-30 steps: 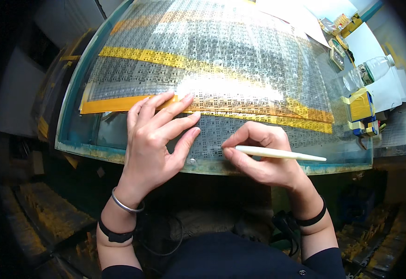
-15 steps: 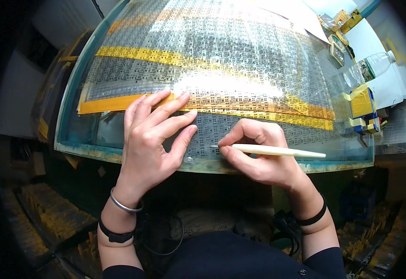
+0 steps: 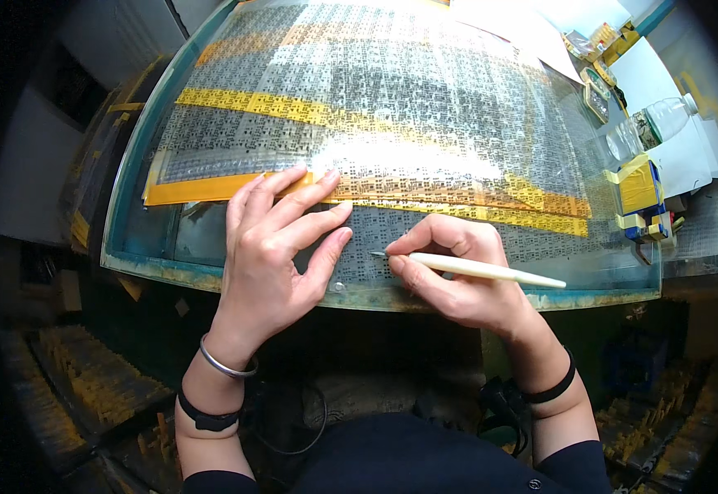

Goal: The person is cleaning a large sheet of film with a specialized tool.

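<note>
A slim, cream-white pen-shaped tool [image 3: 490,270] with a fine metal tip is pinched in my right hand [image 3: 466,267]. Its tip is at the dark patterned film near the front edge, and the handle slants out to the right. Spread flat, my left hand [image 3: 281,239] presses its fingertips over the orange tape strip [image 3: 198,191] along the film's near border. Nothing is held in that hand; its thumb lies a little left of the tool's tip. The large patterned film sheet [image 3: 260,136] covers much of the glass tabletop, and glare whitens its middle.
A yellow tape strip [image 3: 248,103] crosses the sheet. At the right stand a yellow-and-blue box [image 3: 640,188] and a clear plastic bottle [image 3: 667,118] lying on white paper [image 3: 686,160]. The table's teal front rim [image 3: 178,276] runs before me.
The tool's tip has shifted slightly away from the table's front edge, with my right hand. My left hand stays on the same spot; the whole view has moved slightly.
</note>
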A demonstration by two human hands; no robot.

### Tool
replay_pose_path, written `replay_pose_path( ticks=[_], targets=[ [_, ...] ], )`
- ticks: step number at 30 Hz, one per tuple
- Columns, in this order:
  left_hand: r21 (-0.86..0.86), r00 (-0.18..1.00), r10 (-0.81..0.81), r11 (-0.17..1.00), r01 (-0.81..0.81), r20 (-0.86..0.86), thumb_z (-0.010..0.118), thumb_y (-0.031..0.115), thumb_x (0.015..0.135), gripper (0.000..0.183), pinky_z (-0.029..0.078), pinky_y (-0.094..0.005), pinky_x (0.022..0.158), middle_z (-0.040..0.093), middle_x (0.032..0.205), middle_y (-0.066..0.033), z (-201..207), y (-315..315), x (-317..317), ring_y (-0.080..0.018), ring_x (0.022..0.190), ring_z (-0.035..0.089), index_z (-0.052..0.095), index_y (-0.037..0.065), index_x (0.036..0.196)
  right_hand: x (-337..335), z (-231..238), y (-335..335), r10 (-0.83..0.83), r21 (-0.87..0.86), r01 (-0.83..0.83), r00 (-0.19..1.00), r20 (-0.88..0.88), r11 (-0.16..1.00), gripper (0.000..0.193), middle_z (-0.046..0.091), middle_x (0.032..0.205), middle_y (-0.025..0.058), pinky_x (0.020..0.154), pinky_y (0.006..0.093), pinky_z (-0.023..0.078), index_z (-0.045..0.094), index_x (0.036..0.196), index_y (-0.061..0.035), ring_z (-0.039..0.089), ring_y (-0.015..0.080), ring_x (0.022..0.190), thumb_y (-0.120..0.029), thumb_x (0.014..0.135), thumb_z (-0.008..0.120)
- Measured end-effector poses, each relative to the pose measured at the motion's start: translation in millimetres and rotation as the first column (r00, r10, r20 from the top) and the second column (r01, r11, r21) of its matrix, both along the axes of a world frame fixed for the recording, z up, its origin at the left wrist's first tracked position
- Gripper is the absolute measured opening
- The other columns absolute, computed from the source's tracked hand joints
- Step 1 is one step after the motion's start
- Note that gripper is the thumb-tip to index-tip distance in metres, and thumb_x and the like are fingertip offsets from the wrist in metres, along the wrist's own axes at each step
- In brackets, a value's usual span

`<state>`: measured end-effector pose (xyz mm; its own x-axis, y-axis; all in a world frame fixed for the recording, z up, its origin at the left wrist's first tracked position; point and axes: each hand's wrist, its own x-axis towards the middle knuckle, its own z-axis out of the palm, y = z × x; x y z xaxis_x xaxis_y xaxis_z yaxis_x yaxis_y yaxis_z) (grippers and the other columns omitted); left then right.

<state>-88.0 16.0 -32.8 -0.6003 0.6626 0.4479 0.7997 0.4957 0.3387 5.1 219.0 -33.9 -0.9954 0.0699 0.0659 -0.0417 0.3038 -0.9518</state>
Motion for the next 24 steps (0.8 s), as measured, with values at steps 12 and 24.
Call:
replay_pose_path(
  ticks=[12,24],
  targets=[
    [0.0,1.0,0.006,1.0,-0.006,-0.006,0.072,0.014,0.084,0.022,0.033,-0.0446,0.109,0.067,0.127,-0.0063,-2,0,0,-0.0287,0.127,0.052,0.076,0.01,0.105,2,12,9,0.121,0.031,-0.126,0.985,0.121,0.992,0.013,0.071,0.081,0.0046,0.065,0.0209,0.05,0.07,0.095,0.0032,0.063,0.0056,0.074,-0.008,0.088,0.07],
    [0.01,1.0,0.001,1.0,-0.001,0.0,0.072,0.013,0.083,0.022,0.033,-0.0449,0.109,0.067,0.127,-0.0065,-1,1,0,-0.029,0.127,0.052,0.076,0.01,0.104,2,11,3,0.053,-0.046,-0.045,0.985,0.167,0.998,0.008,0.07,0.079,0.0051,0.062,0.0213,0.049,0.07,0.088,0.0023,0.062,0.006,0.071,-0.005,0.084,0.071]
  ],
)
